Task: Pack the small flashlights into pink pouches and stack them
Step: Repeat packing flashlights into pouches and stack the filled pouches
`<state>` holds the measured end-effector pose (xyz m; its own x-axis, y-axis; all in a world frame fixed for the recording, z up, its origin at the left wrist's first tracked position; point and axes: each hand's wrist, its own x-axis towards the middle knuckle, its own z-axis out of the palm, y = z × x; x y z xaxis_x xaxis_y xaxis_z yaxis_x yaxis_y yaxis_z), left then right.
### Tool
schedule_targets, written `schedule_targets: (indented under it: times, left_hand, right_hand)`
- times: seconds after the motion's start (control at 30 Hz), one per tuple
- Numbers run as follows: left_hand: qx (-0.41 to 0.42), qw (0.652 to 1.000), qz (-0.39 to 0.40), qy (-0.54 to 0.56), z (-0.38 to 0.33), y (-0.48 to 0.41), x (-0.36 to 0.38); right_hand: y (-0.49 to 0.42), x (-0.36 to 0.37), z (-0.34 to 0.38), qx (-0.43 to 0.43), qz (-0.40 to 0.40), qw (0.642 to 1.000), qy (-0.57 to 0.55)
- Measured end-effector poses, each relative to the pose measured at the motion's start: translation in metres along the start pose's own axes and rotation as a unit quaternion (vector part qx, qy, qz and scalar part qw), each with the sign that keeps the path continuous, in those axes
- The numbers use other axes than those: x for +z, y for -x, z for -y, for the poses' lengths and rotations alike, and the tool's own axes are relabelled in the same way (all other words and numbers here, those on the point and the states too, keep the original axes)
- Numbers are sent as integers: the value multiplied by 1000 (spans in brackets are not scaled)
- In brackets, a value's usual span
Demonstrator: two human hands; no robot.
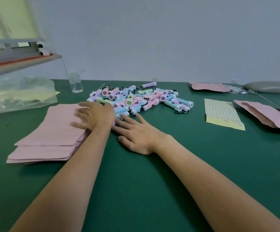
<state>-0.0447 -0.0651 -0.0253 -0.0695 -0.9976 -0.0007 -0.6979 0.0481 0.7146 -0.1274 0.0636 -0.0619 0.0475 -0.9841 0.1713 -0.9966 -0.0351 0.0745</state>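
Note:
A heap of small pastel flashlights (pixel 141 99) with black wrist cords lies in the middle of the green table (pixel 135 190). To its left sits a stack of flat pink pouches (pixel 52 133). My left hand (pixel 95 115) rests flat on the stack's right edge with its fingers spread. My right hand (pixel 135 133) lies open, palm down, on the table just in front of the heap, its fingertips close to the nearest flashlights. Neither hand holds anything.
A clear plastic bag (pixel 18 94) and a small clear bottle (pixel 76 83) stand at the back left under a white shelf. A yellow-backed sticker sheet (pixel 223 114) lies right of the heap. More pink pouches (pixel 266 116) sit at the right edge and far back (pixel 209 87).

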Motion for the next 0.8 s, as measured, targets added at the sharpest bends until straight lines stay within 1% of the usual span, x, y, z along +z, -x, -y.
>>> schedule_targets:
  times: [0.1, 0.17, 0.2, 0.23, 0.27, 0.3, 0.4, 0.47, 0.63, 0.7, 0.8]
  left_hand:
    - [79, 996, -4, 48, -2, 2, 1]
    - [130, 989, -32, 60, -3, 4, 1]
    - [149, 986, -58, 46, -3, 4, -1]
    - [159, 984, -84, 10, -2, 2, -4]
    - [158, 982, -94, -35, 0, -2, -7]
    - [146, 983, -83, -73, 2, -6, -10]
    - [109, 983, 5, -148, 11, -11, -10]
    - [116, 974, 23, -191, 15, -10, -4]
    - [146, 969, 21, -198, 15, -15, -3]
    - [158, 963, 0, -216, 18, -18, -7]
    - [161, 948, -44, -271, 23, -25, -13]
  right_hand:
    - [1, -3, 1, -7, -40, 999, -30]
    - [2, -4, 1, -9, -88, 996, -16]
    - [3, -5, 2, -10, -106, 994, -7]
    - [3, -5, 2, -13, -114, 993, 3]
    - [2, -5, 2, -19, -112, 993, 15]
    - [2, -4, 2, -26, -101, 994, 20]
    - [1, -3, 2, -38, -59, 997, -12]
    - [0, -4, 2, -34, -58, 997, -26]
    - [3, -2, 2, -12, -92, 995, 19]
    - [4, -1, 1, -2, -88, 996, 14]
    - [5, -1, 1, -2, -87, 996, 12]
